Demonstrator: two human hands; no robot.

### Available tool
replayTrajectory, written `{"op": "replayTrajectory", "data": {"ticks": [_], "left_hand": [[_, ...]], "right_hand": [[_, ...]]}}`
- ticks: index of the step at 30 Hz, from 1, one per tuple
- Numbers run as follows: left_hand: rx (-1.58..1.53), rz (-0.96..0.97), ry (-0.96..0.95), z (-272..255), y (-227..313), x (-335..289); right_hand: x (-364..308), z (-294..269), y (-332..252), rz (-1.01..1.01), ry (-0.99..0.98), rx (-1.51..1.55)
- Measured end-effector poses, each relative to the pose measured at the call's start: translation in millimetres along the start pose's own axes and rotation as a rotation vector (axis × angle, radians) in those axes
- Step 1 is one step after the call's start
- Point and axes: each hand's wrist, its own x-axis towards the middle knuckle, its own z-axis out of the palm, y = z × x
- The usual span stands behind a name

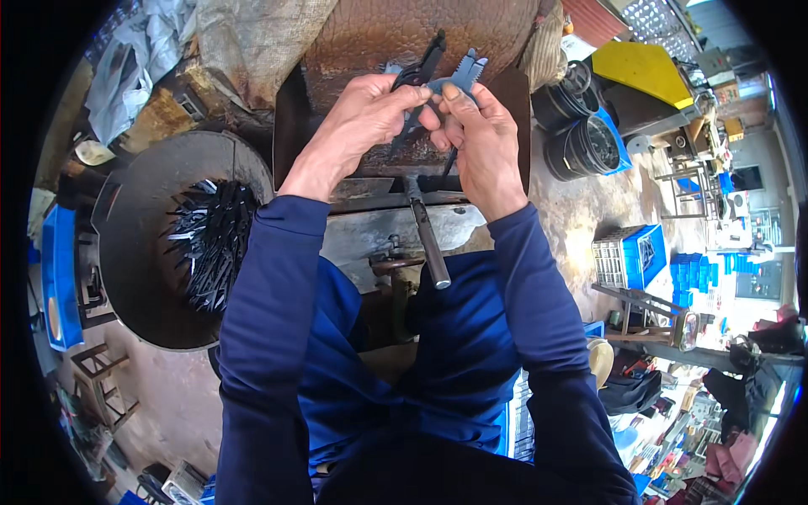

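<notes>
Up near the top middle, both my hands are raised in front of a brown, crusted surface [379, 38]. Pinched in my left hand [366, 118] is a slim black metal piece [432, 55] that points up and to the right. My right hand [486, 139] grips flat blue-grey metal pieces with toothed edges [468, 67], the thumb pressed across them. The held parts meet or overlap between the hands; their lower ends are partly hidden by fingers. To my left, a wide dark round pan [139, 278] holds a heap of similar narrow black metal pieces [220, 244].
Below my hands a metal bar [429, 244] sticks out toward me between my knees. Sacking [252, 42] hangs at the upper left. Black buckets [581, 147], a yellow panel [644, 71] and a blue-and-white crate [631, 257] stand on the right. A wooden stool [105, 383] is lower left.
</notes>
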Motion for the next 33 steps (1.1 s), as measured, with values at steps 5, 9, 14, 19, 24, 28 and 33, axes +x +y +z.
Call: {"op": "replayTrajectory", "data": {"ticks": [5, 9, 14, 19, 24, 28, 33], "left_hand": [[0.018, 0.006, 0.083, -6.7, -6.4, 4.8], [0.050, -0.089, 0.148, -29.2, -16.7, 11.2], [0.240, -0.264, 0.164, -48.4, -41.5, 25.7], [0.553, -0.228, -0.005, -59.7, -62.0, 28.0], [0.626, -0.042, -0.027, -64.3, -78.0, 33.2], [0.745, -0.002, -0.074, -65.1, -73.2, 32.7], [1.063, 0.100, -0.056, -48.4, -50.8, 24.1]], "right_hand": [[3.0, -2.0, 1.5, -0.013, 0.029, -0.056], [3.9, -7.8, 1.8, 0.027, 0.037, -0.092], [2.2, -21.1, 0.2, 0.073, 0.016, -0.080], [2.6, -33.3, -0.5, 0.051, -0.001, -0.079], [-1.8, -36.8, -7.2, 0.103, 0.034, 0.019], [-4.2, -36.3, -12.2, 0.128, 0.032, 0.061], [-4.3, -39.1, -13.9, 0.197, 0.084, 0.151]]}}
